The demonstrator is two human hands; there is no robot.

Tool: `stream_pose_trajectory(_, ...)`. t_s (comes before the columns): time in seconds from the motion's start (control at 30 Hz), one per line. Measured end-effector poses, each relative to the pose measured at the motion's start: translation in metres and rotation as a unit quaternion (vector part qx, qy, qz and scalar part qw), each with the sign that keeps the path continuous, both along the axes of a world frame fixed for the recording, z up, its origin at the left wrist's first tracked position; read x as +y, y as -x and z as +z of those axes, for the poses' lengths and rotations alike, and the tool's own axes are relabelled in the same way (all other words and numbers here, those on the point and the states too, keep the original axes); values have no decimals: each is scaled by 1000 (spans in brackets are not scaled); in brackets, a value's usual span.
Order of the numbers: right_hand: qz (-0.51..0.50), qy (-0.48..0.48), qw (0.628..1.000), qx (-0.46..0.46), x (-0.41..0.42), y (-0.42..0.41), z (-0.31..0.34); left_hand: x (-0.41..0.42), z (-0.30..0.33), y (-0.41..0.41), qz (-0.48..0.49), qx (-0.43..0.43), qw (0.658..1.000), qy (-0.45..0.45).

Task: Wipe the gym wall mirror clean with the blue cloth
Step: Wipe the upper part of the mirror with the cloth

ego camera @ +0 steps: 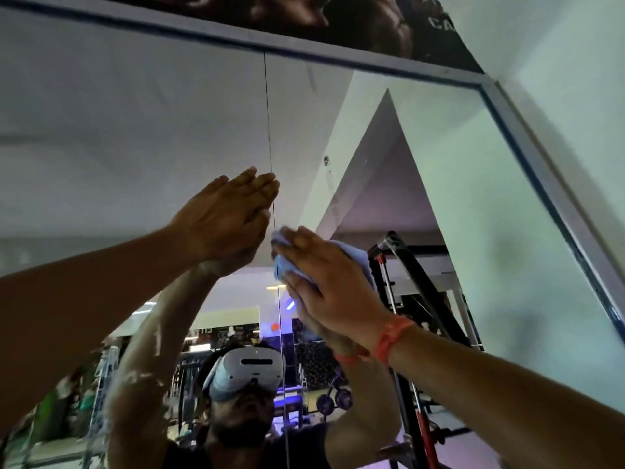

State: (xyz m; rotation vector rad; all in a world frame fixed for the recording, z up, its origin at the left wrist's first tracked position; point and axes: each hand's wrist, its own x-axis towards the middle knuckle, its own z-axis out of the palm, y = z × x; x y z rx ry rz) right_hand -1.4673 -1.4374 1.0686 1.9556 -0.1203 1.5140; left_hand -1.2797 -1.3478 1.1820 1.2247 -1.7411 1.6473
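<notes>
The wall mirror [456,184] fills the view, with a thin vertical seam [269,130] between two panes. My right hand [334,286], an orange band on its wrist, presses the light blue cloth [358,257] flat against the glass just right of the seam, fingers straight. Most of the cloth is hidden under the palm. My left hand [226,221] lies flat on the mirror just left of the seam, higher than the right, fingers straight and together, holding nothing.
A metal frame [554,184] edges the mirror along the top and right side. A dark poster [338,18] hangs above it and a white wall [575,62] stands to the right. The glass reflects a person wearing a headset, gym racks and weights.
</notes>
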Motion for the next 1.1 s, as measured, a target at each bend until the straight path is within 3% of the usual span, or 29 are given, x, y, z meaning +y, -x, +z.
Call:
stream_pose_trajectory(0.07, -44, 77, 993, 81, -11, 40, -3, 1, -1, -4, -8, 11, 1000, -14)
stream_pose_trajectory(0.1, -68, 89, 991, 72, -21, 60, 4, 2, -1, -6, -12, 16, 1000, -19)
stream_pose_trajectory(0.2, -38, 37, 993, -107, -37, 77, 32, 5, -5, -10, -8, 18, 1000, -24)
stream_pose_trajectory(0.27, 26, -47, 966, -253, -30, 35, 35, 5, -6, -8, -10, 23, 999, -23)
stream_pose_trajectory(0.3, 38, -68, 962, -260, -20, 9, 28, 5, -7, -6, -10, 28, 999, -21)
stream_pose_trajectory(0.37, 29, -46, 991, -120, -7, -21, -1, 3, -12, -1, -10, 42, 999, -16)
stream_pose_trajectory(0.43, -7, 46, 997, 54, -9, -1, -15, 3, -14, -1, -8, 48, 999, -16)
stream_pose_trajectory(0.5, -63, 81, 990, 100, -22, 36, 2, 7, -15, -5, 1, 42, 999, -25)
stream_pose_trajectory(0.6, -44, -2, 995, -91, -29, 57, 52, 17, -11, -14, 12, 57, 998, -32)
stream_pose_trajectory(0.7, 15, -66, 970, -234, -11, -1, 81, 26, -13, -25, 24, 82, 996, -31)
stream_pose_trajectory(0.73, 20, -62, 974, -216, 0, -23, 75, 30, -16, -31, 24, 88, 995, -32)
stream_pose_trajectory(0.8, 9, -14, 998, -66, 13, -49, 46, 35, -22, -42, 27, 90, 995, -29)
stream_pose_trajectory(0.87, -19, 54, 995, 80, 15, -38, 39, 43, -25, -53, 36, 84, 996, -25)
stream_pose_trajectory(0.9, -43, 77, 991, 102, 12, -28, 50, 47, -26, -58, 44, 83, 995, -25)
stream_pose_trajectory(1.0, -30, 7, 999, -37, 3, -11, 93, 53, -27, -70, 51, 97, 994, -20)
stream_pose_trajectory(1.1, 26, -73, 978, -194, 22, -62, 85, 60, -30, -85, 26, 120, 992, -19)
